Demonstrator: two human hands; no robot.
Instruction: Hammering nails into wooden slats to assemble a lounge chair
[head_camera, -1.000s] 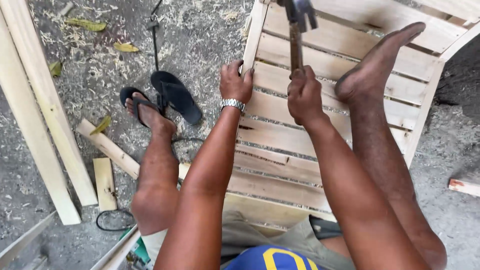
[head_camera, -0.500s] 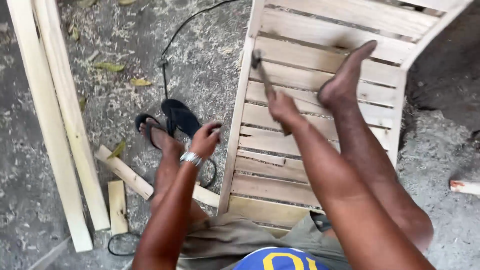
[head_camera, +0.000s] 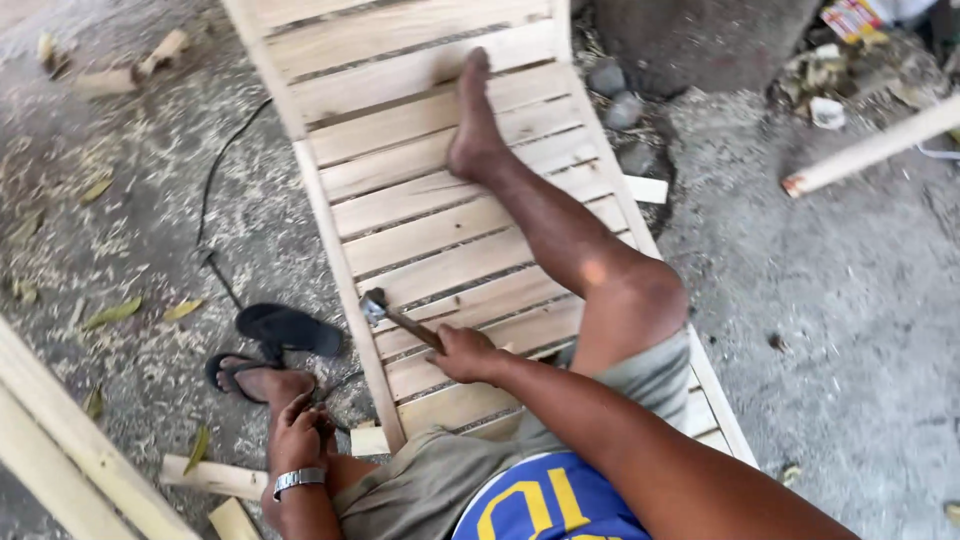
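My right hand (head_camera: 465, 353) grips the wooden handle of a hammer (head_camera: 395, 315); its metal head rests on the left rail of a slatted wooden panel (head_camera: 420, 150) lying on the ground. My left hand (head_camera: 298, 436), with a metal wristwatch, is down by my left foot and a black sandal (head_camera: 287, 328), fingers curled; what it touches is hidden. My right leg stretches across the slats, bare foot (head_camera: 474, 130) pressing on them.
Sawdust and dry leaves cover the concrete floor. A black cable (head_camera: 212, 190) runs left of the panel. Long planks (head_camera: 70, 450) lie at lower left with short offcuts (head_camera: 210, 478). Stones (head_camera: 620, 110) and a pale pole (head_camera: 870, 150) lie at upper right.
The hammer came down from a raised position to the panel's left rail. My left hand left the rail and dropped beside my left foot. The view swung right.
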